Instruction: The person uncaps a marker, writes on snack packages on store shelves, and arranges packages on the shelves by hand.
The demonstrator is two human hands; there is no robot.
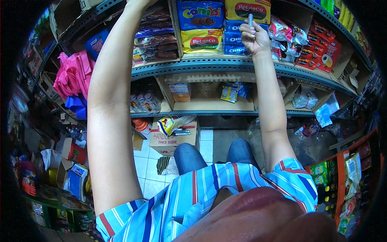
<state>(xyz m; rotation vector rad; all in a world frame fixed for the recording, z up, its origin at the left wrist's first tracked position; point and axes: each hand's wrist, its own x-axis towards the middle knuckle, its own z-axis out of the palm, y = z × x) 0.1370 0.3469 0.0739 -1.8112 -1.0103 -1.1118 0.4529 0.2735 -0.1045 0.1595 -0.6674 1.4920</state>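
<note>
My right hand is closed around a slim grey-blue pen-like object, held upright in front of the yellow Rebisco pack and beside the blue stacked packs. My left arm stretches up to the top edge, where only the base of my left hand shows; its fingers are out of frame. Right of that arm are stacked brown snack packs. Between my arms stand a blue Combi pack and a lower yellow Rebisco pack.
Metal shelf edges curve across the view. Pink bags hang at the left. Red packs fill the shelf at the right. Below, a cardboard box with pens and a yellow packet stands near my knees. An orange rack is at lower right.
</note>
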